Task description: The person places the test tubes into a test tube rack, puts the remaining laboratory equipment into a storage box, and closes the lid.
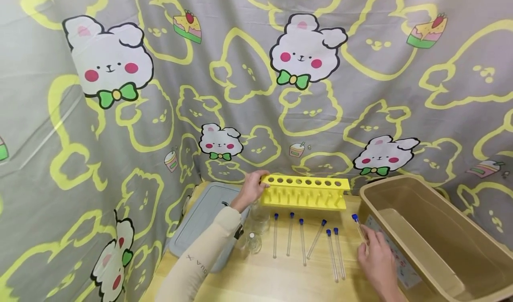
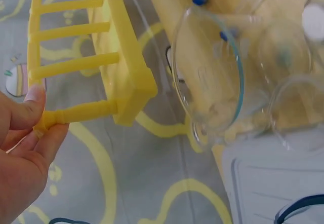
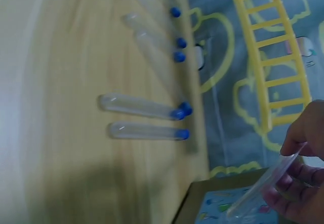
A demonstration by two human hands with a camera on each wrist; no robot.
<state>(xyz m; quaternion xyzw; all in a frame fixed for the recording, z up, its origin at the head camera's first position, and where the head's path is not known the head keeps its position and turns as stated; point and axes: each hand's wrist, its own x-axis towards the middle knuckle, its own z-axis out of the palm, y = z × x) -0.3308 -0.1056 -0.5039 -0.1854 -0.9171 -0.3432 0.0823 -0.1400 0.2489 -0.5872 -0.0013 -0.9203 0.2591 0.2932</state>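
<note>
At the back of the table, my left hand (image 1: 251, 189) grips the left end of a yellow test tube rack (image 1: 305, 206). In the left wrist view, thumb and fingers pinch the end post of the rack (image 2: 132, 84), which is held up off the table. My right hand (image 1: 378, 258) holds a clear test tube (image 3: 266, 186) with a blue cap, tilted, beside the brown bin. Between the hands, several capped test tubes (image 1: 302, 244) lie on the wooden table, blue caps toward the back. No tubes show in the rack's holes.
A brown bin (image 1: 417, 181) stands at the right. Left lies a grey-blue lid (image 1: 200, 217). Clear glass beakers (image 1: 261, 222) and a small glass bottle (image 1: 253, 245) with a white top stand near my left forearm. A patterned curtain (image 1: 248, 110) hangs behind the table (image 1: 280, 279).
</note>
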